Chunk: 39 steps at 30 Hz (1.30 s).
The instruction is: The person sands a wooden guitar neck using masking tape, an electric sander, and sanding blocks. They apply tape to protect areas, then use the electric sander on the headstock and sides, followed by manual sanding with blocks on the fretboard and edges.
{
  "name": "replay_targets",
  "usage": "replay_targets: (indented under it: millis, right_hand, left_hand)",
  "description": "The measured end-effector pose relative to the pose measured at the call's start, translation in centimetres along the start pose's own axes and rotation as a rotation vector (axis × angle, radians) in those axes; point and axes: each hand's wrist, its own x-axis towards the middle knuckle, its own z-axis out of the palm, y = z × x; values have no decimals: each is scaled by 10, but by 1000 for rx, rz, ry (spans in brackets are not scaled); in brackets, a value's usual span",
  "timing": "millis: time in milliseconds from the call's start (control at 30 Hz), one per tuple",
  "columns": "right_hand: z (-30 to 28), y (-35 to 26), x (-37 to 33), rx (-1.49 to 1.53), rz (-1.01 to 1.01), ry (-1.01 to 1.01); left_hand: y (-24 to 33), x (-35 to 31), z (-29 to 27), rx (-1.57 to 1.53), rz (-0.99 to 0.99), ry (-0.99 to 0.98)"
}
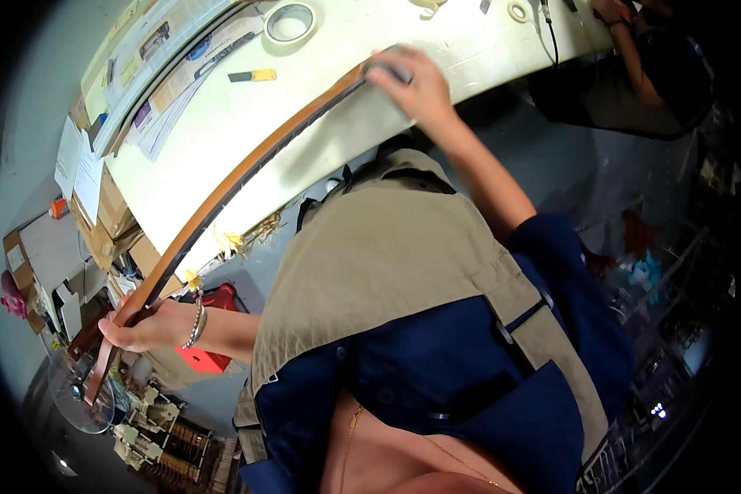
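A long brown strap [247, 165], which looks like a leather belt, runs in a curve from the lower left up over the white table. Its lower edge is dark. My left hand [152, 324] is closed around the strap near its lower-left end, which sticks out below the fingers. At the upper end my right hand [416, 86] is closed on a small dark grey block [389, 71] pressed against the strap. That hand is slightly blurred, and the exact kind of the block cannot be made out.
On the white table [337, 165] lie a large tape roll [290, 23], a yellow-handled blade [255, 76], a smaller tape roll [518, 11] and papers [169, 111]. A red box [204, 359] and a clear-guarded fan [82, 391] are at lower left. Another person [638, 70] is at upper right.
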Motion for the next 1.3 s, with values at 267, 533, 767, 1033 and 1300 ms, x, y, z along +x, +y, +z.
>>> replay_targets:
  millis: [267, 533, 767, 1033, 1300]
  right_hand:
    - [-2, 2, 8, 39, 16, -63]
    - [5, 9, 15, -12, -64, 9]
    - [3, 39, 29, 311, 192, -83]
    - [-8, 75, 15, -63, 82, 43]
    - [-11, 77, 25, 25, 119, 9]
  left_hand:
    - [5, -4, 3, -14, -23, 25]
    - [9, -6, 5, -18, -34, 51]
    - [12, -8, 2, -68, -39, 10]
    - [-8, 12, -18, -260, -167, -178]
    - [-15, 22, -33, -574, -448, -272]
